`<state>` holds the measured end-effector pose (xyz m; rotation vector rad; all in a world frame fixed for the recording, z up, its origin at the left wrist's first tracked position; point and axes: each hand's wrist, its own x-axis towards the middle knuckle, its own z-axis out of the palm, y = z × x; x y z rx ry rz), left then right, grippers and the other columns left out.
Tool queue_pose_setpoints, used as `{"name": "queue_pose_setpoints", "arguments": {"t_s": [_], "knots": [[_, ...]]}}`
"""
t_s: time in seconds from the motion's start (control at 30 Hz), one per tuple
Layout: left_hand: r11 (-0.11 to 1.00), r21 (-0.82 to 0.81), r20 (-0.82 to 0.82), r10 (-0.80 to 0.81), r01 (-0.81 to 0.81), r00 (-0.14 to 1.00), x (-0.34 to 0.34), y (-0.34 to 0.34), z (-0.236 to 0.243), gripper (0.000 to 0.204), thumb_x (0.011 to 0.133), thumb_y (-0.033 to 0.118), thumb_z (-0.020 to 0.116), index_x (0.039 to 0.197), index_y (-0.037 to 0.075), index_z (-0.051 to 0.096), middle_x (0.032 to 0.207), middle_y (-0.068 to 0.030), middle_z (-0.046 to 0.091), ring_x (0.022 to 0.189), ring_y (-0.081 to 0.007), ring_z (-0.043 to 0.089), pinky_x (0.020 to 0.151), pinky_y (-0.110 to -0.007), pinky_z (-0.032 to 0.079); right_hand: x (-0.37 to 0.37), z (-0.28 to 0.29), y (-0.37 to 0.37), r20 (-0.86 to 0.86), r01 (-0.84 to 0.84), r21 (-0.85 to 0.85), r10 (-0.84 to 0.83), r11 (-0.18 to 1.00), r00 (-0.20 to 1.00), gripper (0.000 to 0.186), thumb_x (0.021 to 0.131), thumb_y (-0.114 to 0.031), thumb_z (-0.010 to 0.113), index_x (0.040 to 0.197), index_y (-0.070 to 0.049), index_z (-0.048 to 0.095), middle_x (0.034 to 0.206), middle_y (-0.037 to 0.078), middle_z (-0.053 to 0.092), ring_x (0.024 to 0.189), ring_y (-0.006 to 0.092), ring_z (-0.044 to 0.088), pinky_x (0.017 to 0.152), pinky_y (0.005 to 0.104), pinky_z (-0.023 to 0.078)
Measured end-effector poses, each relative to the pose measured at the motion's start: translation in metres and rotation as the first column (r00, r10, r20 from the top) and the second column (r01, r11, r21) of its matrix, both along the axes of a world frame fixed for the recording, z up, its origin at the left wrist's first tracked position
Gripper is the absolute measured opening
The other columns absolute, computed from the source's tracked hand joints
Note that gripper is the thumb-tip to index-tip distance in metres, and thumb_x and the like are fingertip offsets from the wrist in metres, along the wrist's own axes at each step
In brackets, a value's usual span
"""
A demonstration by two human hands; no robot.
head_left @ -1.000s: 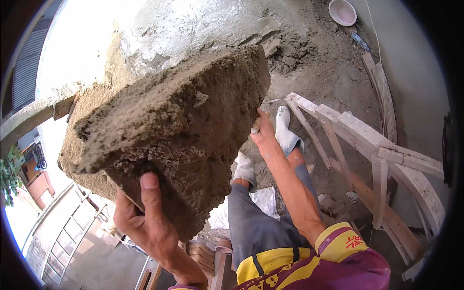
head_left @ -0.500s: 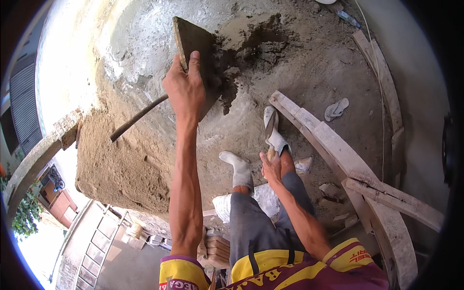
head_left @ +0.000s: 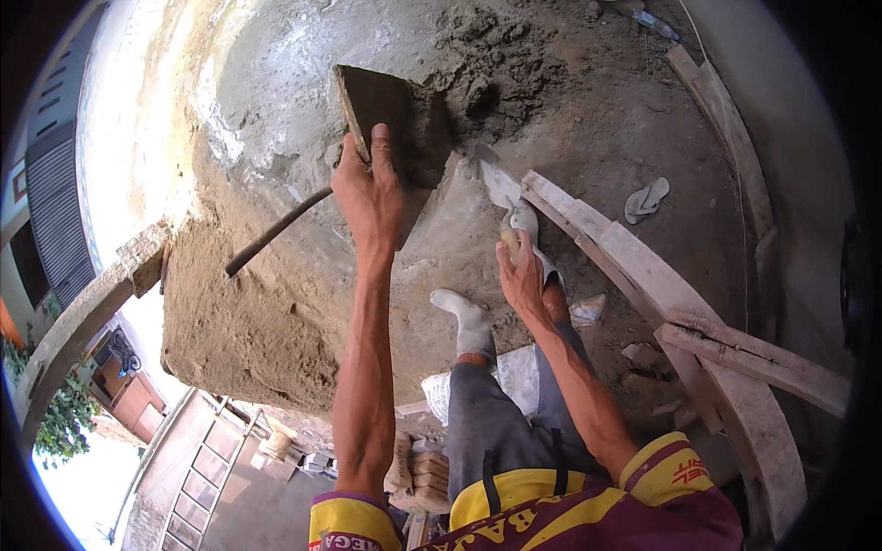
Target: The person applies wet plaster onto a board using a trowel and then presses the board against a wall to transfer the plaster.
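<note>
My left hand [head_left: 369, 195] is stretched forward and grips a flat dark mortar board [head_left: 378, 103] by its lower edge. A lump of wet grey mortar [head_left: 430, 138] lies on the board's right side. My right hand [head_left: 521, 275] holds a trowel by its handle, and the pale trowel blade [head_left: 501, 182] points up toward the board's right edge, just short of it. Below the left hand is a wall face with rough brown plaster [head_left: 243, 321]. A dark rod [head_left: 276, 231] slants across it under my left wrist.
My feet in white socks [head_left: 469, 321] stand below the hands. Long wooden planks [head_left: 643, 266] run diagonally on the right. A sandal [head_left: 646, 199] and a heap of mortar [head_left: 478, 55] lie on the ground below. Stacked bricks [head_left: 427, 464] and a street are far down.
The mortar-laden board was close to my face; my left arm has stretched out and carried it forward. My right hand has risen from my leg, bringing the trowel toward the board.
</note>
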<state>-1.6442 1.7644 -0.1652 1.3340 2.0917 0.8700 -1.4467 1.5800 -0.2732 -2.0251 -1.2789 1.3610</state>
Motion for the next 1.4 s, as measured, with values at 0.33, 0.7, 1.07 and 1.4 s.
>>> {"name": "queue_pose_setpoints", "arguments": {"t_s": [0.33, 0.7, 1.07, 1.4], "knots": [[0.955, -0.078, 0.225, 0.296, -0.286, 0.928, -0.004, -0.046, -0.019, 0.034, 0.106, 0.031, 0.064, 0.108, -0.002, 0.071, 0.088, -0.0017, 0.072, 0.072, -0.0041, 0.056, 0.064, -0.021, 0.045, -0.095, -0.016, -0.036, -0.287, -0.109, 0.327, 0.208, 0.939, 0.935, 0.058, 0.096, -0.016, 0.070, 0.140, 0.002, 0.037, 0.117, 0.031, 0.063, 0.095, 0.0493, 0.069, 0.079, 0.0501, 0.057], [0.859, -0.026, 0.043, 0.512, -0.511, 0.858, -0.060, -0.060, -0.075, 0.037, 0.104, 0.035, 0.066, 0.118, 0.001, 0.070, 0.100, -0.0063, 0.075, 0.080, -0.0089, 0.069, 0.070, -0.023, 0.057, -0.131, -0.286, -0.009, -0.175, -0.277, 0.386, 0.365, 0.880, 0.915, 0.046, 0.094, -0.011, 0.069, 0.131, -0.004, 0.042, 0.101, 0.023, 0.060, 0.084, 0.0454, 0.068, 0.064, 0.0494, 0.058], [0.819, -0.085, 0.055, 0.572, -0.567, 0.818, -0.076, -0.073, -0.075, 0.037, 0.102, 0.038, 0.067, 0.116, 0.003, 0.069, 0.101, -0.0058, 0.074, 0.082, -0.0108, 0.070, 0.072, -0.025, 0.058, -0.090, -0.231, -0.006, -0.113, -0.181, 0.116, 0.194, 0.977, 0.974, 0.042, 0.100, -0.020, 0.065, 0.132, -0.002, 0.044, 0.099, 0.032, 0.065, 0.086, 0.0533, 0.065, 0.069, 0.0530, 0.054], [0.847, -0.086, -0.050, 0.522, -0.525, 0.851, -0.093, -0.073, -0.085, 0.038, 0.104, 0.038, 0.065, 0.121, 0.004, 0.067, 0.107, -0.0051, 0.073, 0.087, -0.0109, 0.071, 0.073, -0.028, 0.060, -0.105, -0.268, -0.021, -0.216, -0.365, 0.272, 0.426, 0.890, 0.879, 0.047, 0.094, -0.021, 0.073, 0.130, -0.002, 0.049, 0.105, 0.026, 0.067, 0.086, 0.0429, 0.071, 0.068, 0.0458, 0.058]]}}
